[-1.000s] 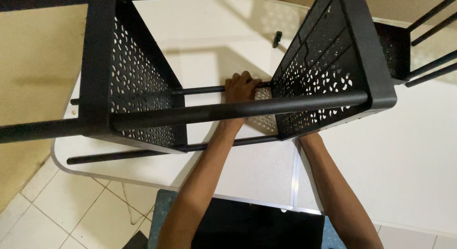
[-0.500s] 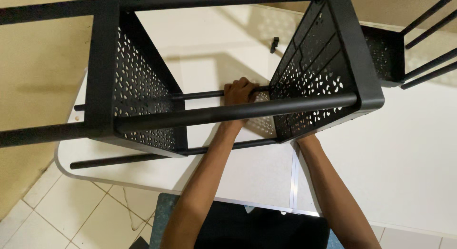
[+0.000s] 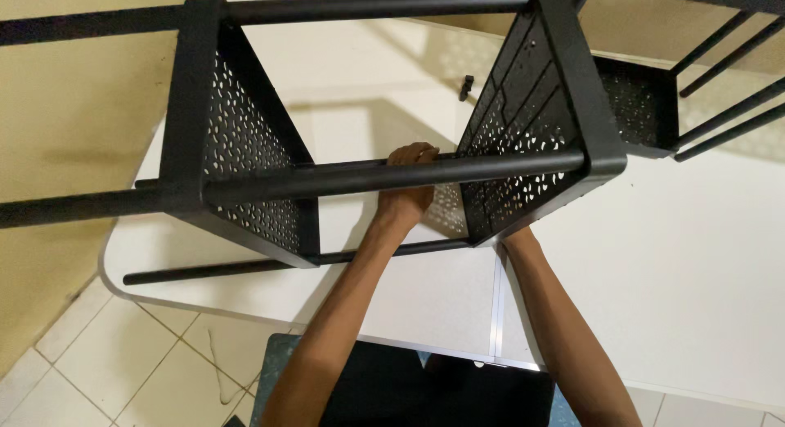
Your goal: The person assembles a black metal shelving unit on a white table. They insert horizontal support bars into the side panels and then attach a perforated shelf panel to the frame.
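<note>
Left hand (image 3: 409,182) on black perforated metal rack (image 3: 245,161), white table (image 3: 703,296) beneath

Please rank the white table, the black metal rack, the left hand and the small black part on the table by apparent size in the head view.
1. White table and black metal rack: unsure, since the rack is nearer the camera.
2. Left hand.
3. Small black part.

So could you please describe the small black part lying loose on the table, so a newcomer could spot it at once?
Start at the white table and the black rack lying across it. Look past the rack's top bar, to the table's far side: the small black part lies there alone, a short stubby piece, unlike the long rods around it.
</note>
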